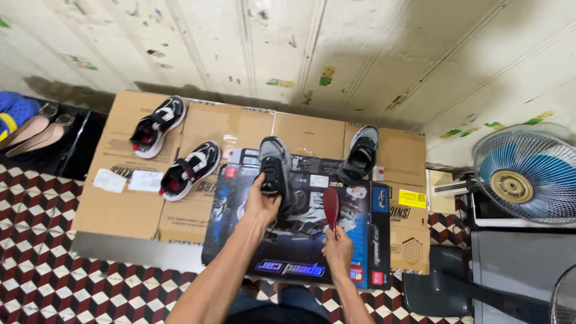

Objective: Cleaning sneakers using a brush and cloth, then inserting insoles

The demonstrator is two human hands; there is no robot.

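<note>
Cardboard sheets: brown flattened cartons (240, 129) cover the low work surface against the pale, peeling wall (336, 54); everything else lies on them.
Printed box: a large, flat, dark blue and black toy box (300, 252) lies closed on the cardboard, in front of the person. What is inside cannot be seen.
Fan: a round fan with blue blades and a white wire cage (528, 177) stands at the right, well apart from the box.
Shoe rack corner: at the far left, beige flat shoes (33, 135) and a blue slipper (15, 111) rest on a dark shelf.
Pair of sneakers: two black, white and red sneakers (174, 153) lie on the left cardboard, near to each other, openings upward.
Grey sneaker: one grey and black sneaker (361, 155) stands at the far right edge of the printed box.
Held sneaker: a grey and black sneaker (275, 168) is over the middle of the printed box, toe away from the person.
Left hand: the left hand (262, 206) is closed around the heel of the held sneaker.
Right hand: the right hand (338, 246) pinches the lower end of a dark red shoehorn (330, 207), held upright, just beside the held sneaker.
</note>
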